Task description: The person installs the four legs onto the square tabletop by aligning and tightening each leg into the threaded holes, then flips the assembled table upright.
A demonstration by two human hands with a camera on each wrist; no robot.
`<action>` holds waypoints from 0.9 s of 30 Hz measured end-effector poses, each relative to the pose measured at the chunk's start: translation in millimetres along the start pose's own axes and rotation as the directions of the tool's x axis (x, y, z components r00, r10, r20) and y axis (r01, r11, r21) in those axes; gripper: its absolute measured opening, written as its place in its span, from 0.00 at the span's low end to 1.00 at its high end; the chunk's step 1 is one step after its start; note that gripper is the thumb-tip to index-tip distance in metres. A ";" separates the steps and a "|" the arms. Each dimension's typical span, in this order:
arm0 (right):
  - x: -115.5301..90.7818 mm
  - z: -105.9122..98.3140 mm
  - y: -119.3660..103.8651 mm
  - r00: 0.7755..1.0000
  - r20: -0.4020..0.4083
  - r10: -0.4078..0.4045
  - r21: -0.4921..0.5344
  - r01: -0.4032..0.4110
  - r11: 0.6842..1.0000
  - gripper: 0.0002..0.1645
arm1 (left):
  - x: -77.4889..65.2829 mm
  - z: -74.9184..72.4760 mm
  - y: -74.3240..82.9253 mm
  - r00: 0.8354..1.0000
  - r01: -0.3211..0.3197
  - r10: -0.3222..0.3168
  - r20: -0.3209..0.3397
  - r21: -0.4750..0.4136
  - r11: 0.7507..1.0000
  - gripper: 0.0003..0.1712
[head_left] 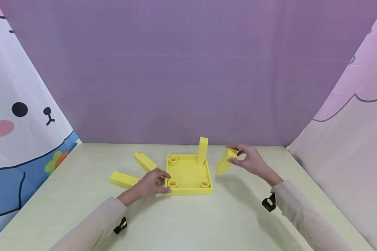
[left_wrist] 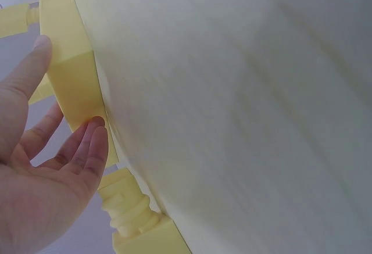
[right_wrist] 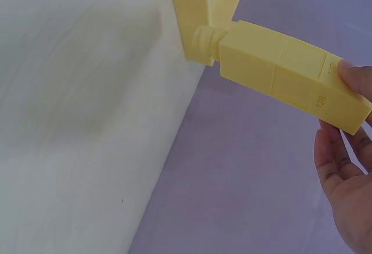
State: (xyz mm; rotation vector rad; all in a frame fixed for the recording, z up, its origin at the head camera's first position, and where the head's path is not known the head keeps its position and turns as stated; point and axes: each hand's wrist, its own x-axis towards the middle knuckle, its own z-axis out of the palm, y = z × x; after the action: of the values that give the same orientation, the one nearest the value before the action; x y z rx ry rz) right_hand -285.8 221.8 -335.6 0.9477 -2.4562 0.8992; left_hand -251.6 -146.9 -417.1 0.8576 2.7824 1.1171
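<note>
A yellow square tabletop (head_left: 188,174) lies upturned with a raised rim and round sockets at three corners. One yellow leg (head_left: 202,150) stands upright at its far right corner. My left hand (head_left: 150,183) holds the near left corner, thumb at the front wall and fingers on the left side. To the right of the tabletop, my right hand (head_left: 251,161) pinches another yellow leg (head_left: 223,165) by its upper end, tilted. The right wrist view shows a threaded tip (right_wrist: 208,42) on this leg, pointing toward the tabletop and overlapping its corner there.
Two loose yellow legs lie left of the tabletop, one farther back (head_left: 145,161) and one nearer (head_left: 123,179), partly behind my left hand. A purple cloth (head_left: 188,76) rises behind the pale table (head_left: 188,223), with printed cloths at both sides.
</note>
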 end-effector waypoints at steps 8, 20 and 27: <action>5.4 5.0 -13.3 0.999 0.008 -0.038 0.048 0.038 0.998 0.24 | -1.6 -1.1 -1.7 1.000 0.004 -0.004 -0.003 0.008 1.000 0.28; 14.4 18.2 -40.0 0.994 0.071 -0.084 0.103 0.076 0.992 0.27 | -8.7 -7.3 -3.5 1.000 0.011 -0.011 -0.017 0.005 1.000 0.28; 11.9 22.9 -47.1 0.985 0.097 -0.145 0.134 0.131 0.982 0.25 | -7.6 -7.3 -3.3 1.000 0.004 -0.004 -0.007 0.005 1.000 0.27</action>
State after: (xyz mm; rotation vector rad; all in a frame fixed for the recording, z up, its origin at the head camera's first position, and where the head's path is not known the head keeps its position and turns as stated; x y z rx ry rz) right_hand -263.6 173.8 -325.8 1.2240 -2.4076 0.9901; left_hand -248.4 -157.2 -415.2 0.8493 2.7927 1.1145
